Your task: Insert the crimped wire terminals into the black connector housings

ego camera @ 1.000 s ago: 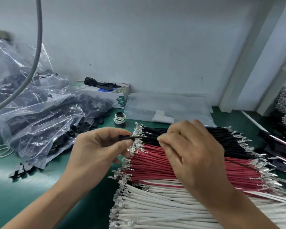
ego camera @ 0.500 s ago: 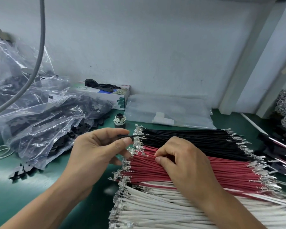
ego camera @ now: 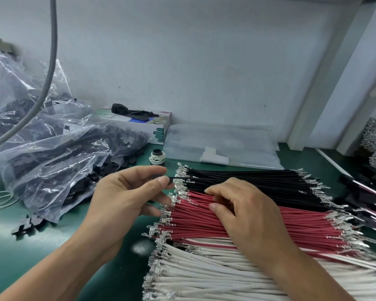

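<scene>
My left hand (ego camera: pixel 126 192) pinches a small black housing (ego camera: pixel 161 178) between thumb and forefinger, with one black wire (ego camera: pixel 180 177) already running out of it toward three o'clock. My right hand (ego camera: pixel 245 211) lies on the red wires (ego camera: pixel 291 222), fingers curled as it picks at one near its tip; I cannot tell whether it has one free yet. The black wires (ego camera: pixel 258 181) lie at twelve o'clock of the red, the white wires (ego camera: pixel 204 276) at six. Spare housings sit in the plastic bag (ego camera: pixel 59 161) at nine o'clock.

I could lift two red wires at once, since they lie packed tight, or snag a metal end (ego camera: pixel 166 218) on its neighbours and bend it. A turned terminal probably would not seat.

My fingers hide most of the housing, so its slots cannot be seen. The bench's right edge is cut off and blurred.
</scene>
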`<state>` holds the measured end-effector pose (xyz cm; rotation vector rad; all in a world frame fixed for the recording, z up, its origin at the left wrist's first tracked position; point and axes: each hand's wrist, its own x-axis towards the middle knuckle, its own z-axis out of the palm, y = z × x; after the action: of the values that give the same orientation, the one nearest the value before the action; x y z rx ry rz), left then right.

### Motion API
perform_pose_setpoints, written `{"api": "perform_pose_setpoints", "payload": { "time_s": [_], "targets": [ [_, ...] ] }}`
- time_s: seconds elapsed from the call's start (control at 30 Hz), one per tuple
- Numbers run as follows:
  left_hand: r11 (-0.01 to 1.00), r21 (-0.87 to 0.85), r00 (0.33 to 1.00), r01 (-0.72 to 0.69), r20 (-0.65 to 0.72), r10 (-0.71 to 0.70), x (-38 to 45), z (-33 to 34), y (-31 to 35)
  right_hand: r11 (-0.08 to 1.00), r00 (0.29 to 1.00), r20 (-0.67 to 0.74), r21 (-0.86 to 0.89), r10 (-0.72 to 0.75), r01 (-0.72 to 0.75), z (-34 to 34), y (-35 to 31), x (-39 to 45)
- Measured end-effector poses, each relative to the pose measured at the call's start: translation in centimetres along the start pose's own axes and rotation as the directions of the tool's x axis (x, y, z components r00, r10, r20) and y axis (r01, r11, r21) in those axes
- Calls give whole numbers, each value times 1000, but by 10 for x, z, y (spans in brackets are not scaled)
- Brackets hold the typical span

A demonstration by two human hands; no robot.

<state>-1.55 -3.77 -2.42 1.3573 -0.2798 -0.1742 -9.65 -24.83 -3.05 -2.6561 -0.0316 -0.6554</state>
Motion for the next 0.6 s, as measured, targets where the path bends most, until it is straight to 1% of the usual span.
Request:
{"api": "perform_pose_setpoints", "payload": {
  "time_s": [0.07, 0.13, 0.2, 0.3, 0.5, 0.6],
  "targets": [
    [1000, -4, 1000, 7, 1, -7, 0, 0, 0, 999, 1000, 24, -43, -12, 13, 2, -1, 2],
    [1000, 10, 1000, 13, 2, -13, 0, 1, 0, 1000, 999, 32, -25, 3, -2, 3, 0, 3],
    [999, 34, 1000, 15, 5, -15, -1, 1, -1, 1000, 1000, 30, -26, 8, -7, 4, 1, 3],
    [999, 46, 1000, 10, 9, -10, -1, 2, 0, 999, 1000, 3, -39, -31, 31, 0, 2, 0],
    [999, -36, 999, 37, 31, -36, -2, 2, 3, 970, 987, -122, 203, -108, 132, -7, -1, 0],
    [994, -75, 994, 79, 81, -73, -2, 4, 4, 959, 971, -191, 217, -142, 183, -6, -7, -1]
  ]
}}
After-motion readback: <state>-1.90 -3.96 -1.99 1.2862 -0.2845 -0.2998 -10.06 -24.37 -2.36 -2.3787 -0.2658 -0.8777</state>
